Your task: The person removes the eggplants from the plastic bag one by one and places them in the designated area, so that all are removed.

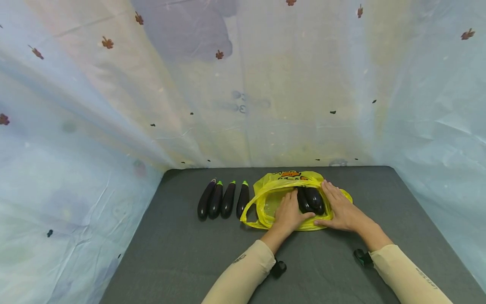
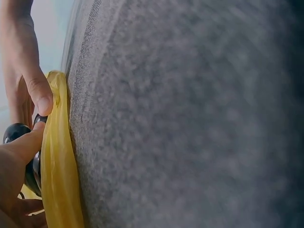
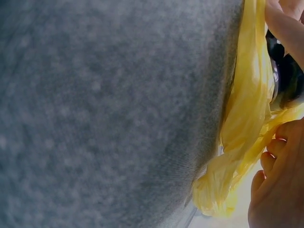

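Note:
A yellow plastic bag (image 1: 265, 185) lies on its side with its mouth toward me. Inside its right part are two dark eggplants (image 1: 313, 199) side by side. My left hand (image 1: 289, 214) reaches into the mouth and holds the left eggplant, fingers along its left side and thumb by its near end. In the left wrist view that thumb rests against a shiny eggplant (image 2: 31, 171). My right hand (image 1: 343, 211) touches the right rim of the bag with fairly straight fingers, its thumb at the near edge. Parts of both hands' fingertips are hidden.
Several eggplants (image 1: 216, 200) lie in a row left of the bag, the closest almost touching its handle. The dark grey tabletop (image 1: 182, 257) ends in front of a pale plastic sheet (image 1: 281, 139) hung along the back and sides.

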Demonstrator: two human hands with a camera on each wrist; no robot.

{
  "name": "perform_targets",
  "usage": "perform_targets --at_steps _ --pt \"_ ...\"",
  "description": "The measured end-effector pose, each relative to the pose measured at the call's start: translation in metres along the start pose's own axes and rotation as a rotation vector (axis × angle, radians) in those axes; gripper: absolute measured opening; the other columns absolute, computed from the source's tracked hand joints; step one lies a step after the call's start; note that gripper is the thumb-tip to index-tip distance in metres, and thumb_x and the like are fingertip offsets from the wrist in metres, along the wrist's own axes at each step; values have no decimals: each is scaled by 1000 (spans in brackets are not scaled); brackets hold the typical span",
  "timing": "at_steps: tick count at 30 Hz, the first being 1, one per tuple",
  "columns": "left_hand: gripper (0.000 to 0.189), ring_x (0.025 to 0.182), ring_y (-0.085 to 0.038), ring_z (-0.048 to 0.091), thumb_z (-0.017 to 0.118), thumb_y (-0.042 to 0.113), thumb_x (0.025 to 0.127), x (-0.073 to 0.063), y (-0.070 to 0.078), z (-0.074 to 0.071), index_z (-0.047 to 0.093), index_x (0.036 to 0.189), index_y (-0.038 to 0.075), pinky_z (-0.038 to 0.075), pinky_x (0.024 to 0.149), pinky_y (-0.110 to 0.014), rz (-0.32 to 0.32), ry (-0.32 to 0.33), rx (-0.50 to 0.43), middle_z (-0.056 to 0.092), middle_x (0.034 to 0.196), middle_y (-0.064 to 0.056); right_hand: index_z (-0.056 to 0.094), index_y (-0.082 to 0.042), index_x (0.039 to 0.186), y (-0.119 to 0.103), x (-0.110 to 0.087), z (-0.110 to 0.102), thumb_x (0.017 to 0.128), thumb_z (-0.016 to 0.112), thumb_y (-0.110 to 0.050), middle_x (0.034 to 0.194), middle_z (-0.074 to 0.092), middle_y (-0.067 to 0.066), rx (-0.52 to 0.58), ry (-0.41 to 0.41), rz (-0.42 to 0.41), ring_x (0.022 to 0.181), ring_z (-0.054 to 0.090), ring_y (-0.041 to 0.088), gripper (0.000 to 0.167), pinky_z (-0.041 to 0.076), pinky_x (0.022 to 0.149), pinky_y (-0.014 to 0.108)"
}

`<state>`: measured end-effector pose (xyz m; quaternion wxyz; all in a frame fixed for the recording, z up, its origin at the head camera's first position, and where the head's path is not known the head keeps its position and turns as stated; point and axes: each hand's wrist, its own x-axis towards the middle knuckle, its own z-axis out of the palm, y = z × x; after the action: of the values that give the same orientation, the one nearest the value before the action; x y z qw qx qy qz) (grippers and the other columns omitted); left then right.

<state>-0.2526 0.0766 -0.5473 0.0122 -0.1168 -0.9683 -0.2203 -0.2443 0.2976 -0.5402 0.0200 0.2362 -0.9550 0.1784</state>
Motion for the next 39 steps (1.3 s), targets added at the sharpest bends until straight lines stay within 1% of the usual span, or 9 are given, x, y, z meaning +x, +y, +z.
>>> perform_targets --at_steps 6,9,15,17,24,27,31,36,39 --pt "103 139 -23 56 82 69 85 2 1 1 43 164 14 53 109 -39 -13 6 22 57 153 -6 7 2 171 0 0 0 84 85 -65 177 8 28 -9 3 -4 162 13 49 135 17 128 66" --pt "102 139 -22 56 81 68 86 2 -1 1 43 164 15 54 108 -39 -13 5 30 57 154 -4 9 3 171 -1 0 -1 83 86 -65 176 11 29 -15 20 -16 161 15 50 135 19 127 67" --pt "96 140 -20 57 80 65 89 0 -5 0 44 164 17 52 110 -39 -14 -17 7 57 155 -3 13 5 170 -2 -1 0 82 87 -64 174 16 32 -18 55 -42 159 20 53 134 24 124 69" --pt "93 141 -21 57 80 63 91 0 -7 -1 44 164 17 52 111 -39 -10 -24 -7 57 156 -3 13 4 170 -2 -1 0 82 87 -64 174 15 32 -18 51 -40 159 19 52 134 24 124 69" --pt "82 138 -27 59 80 48 97 -5 -19 -6 45 163 15 52 111 -43 30 -24 -98 59 153 -8 10 3 171 -3 -1 0 83 86 -65 175 12 30 -21 20 -18 161 17 51 134 22 126 68" --pt "78 136 -30 60 79 40 99 -7 -26 -10 45 163 14 53 109 -45 33 -34 -158 60 152 -10 9 3 171 -3 -2 -1 83 85 -66 175 11 30 -22 7 -14 161 16 51 135 21 126 67" --pt "72 137 -32 60 76 29 101 -9 -34 -15 44 163 12 54 109 -48 43 -45 -247 60 152 -13 9 3 171 -4 -2 -2 84 84 -67 175 11 30 -21 0 -14 161 15 50 135 19 128 66" --pt "68 137 -33 60 73 18 100 -11 -42 -21 45 162 8 53 109 -49 62 -36 -311 60 152 -16 9 4 170 -4 -1 -2 84 85 -66 175 10 31 -24 0 -18 161 15 51 134 17 128 65" --pt "68 138 -35 59 71 15 100 -13 -46 -25 45 162 7 53 109 -51 53 -43 -343 59 153 -17 9 5 170 -4 -1 -1 84 85 -65 175 10 31 -25 4 -20 161 14 52 134 16 128 65"
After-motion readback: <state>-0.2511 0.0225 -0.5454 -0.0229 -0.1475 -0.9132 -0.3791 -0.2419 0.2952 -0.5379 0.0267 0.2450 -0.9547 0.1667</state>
